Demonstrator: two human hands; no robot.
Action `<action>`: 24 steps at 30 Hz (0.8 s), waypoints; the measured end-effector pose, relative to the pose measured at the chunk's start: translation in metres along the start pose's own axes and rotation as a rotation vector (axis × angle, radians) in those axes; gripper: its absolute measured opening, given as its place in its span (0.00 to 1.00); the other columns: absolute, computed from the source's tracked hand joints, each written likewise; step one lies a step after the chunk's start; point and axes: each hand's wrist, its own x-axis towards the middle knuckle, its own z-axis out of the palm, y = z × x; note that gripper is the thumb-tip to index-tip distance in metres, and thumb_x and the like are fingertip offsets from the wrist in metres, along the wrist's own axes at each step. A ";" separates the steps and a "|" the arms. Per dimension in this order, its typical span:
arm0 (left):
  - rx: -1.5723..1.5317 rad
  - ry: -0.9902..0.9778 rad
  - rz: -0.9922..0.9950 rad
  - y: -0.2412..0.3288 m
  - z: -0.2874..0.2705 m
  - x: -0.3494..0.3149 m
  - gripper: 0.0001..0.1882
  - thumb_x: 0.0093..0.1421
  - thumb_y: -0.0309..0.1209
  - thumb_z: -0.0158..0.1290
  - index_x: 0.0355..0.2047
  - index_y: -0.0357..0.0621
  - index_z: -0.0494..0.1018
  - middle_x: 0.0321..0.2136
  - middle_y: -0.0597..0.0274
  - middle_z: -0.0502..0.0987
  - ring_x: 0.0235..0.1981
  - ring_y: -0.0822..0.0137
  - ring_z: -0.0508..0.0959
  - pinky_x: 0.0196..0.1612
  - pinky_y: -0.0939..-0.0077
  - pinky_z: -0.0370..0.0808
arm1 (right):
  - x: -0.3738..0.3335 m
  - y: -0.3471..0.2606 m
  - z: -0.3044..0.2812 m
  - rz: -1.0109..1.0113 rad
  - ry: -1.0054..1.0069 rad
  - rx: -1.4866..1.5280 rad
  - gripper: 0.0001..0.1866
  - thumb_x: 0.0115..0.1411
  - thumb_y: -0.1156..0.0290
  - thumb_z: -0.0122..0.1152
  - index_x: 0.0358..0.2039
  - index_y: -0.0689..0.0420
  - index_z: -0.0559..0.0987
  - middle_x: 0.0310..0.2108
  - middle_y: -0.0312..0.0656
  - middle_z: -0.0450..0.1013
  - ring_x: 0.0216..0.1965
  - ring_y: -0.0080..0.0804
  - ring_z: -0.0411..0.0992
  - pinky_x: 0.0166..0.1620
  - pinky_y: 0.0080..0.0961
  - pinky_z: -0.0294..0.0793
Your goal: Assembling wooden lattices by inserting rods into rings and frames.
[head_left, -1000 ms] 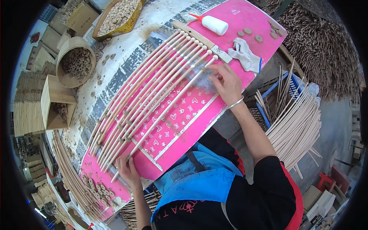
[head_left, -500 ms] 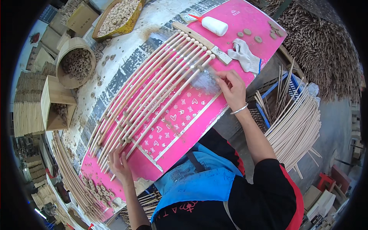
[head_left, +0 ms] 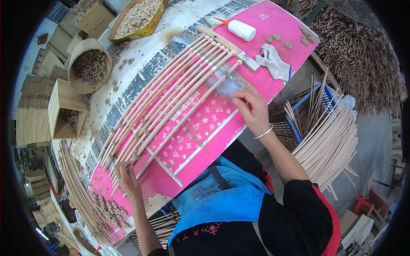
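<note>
Several pale wooden sticks (head_left: 171, 100) with ball ends lie side by side on a pink printed sheet, their ball ends against a wooden strip (head_left: 230, 46). Small brown rings (head_left: 143, 122) sit on the sticks, mostly toward the lower ends. The nearest stick (head_left: 197, 109) lies a little apart from the row and carries a ring (head_left: 226, 74) below its ball. My left hand (head_left: 128, 179) is closed around a stick near the lower ends. Beside the nearest stick, my right hand (head_left: 253, 112) is raised in a pinch; what its fingertips hold, if anything, cannot be made out.
A glue bottle (head_left: 242, 30) with a red tip and a white glove (head_left: 274, 63) lie at the sheet's far right. A tray of wooden balls (head_left: 139, 18) and a tub of rings (head_left: 90, 67) stand far left. Stick bundles fill a blue crate (head_left: 294, 121) on the right.
My right hand has drawn down and left, away from the ball end of the nearest stick. The gap between that stick and the row has widened. My left hand has shifted slightly left.
</note>
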 end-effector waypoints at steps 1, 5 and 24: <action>0.003 0.000 -0.001 0.003 -0.006 -0.003 0.05 0.65 0.18 0.53 0.40 0.34 0.73 0.37 0.52 0.73 0.39 0.57 0.76 0.42 0.67 0.74 | -0.002 -0.008 0.005 -0.019 -0.084 0.029 0.06 0.64 0.77 0.63 0.40 0.61 0.84 0.35 0.40 0.78 0.35 0.26 0.75 0.38 0.22 0.72; -0.247 -0.016 -0.081 0.044 -0.007 -0.010 0.05 0.67 0.19 0.52 0.43 0.34 0.75 0.35 0.52 0.77 0.35 0.59 0.79 0.38 0.69 0.76 | -0.034 -0.040 0.065 0.456 -0.529 0.762 0.15 0.67 0.68 0.66 0.52 0.56 0.81 0.37 0.38 0.80 0.38 0.21 0.77 0.39 0.22 0.77; -0.283 -0.263 -0.282 0.066 -0.012 -0.062 0.09 0.69 0.27 0.52 0.42 0.35 0.79 0.30 0.57 0.72 0.32 0.64 0.73 0.38 0.70 0.69 | -0.032 -0.032 0.055 0.611 -0.348 0.968 0.15 0.68 0.71 0.63 0.53 0.61 0.81 0.39 0.37 0.81 0.33 0.17 0.76 0.37 0.15 0.76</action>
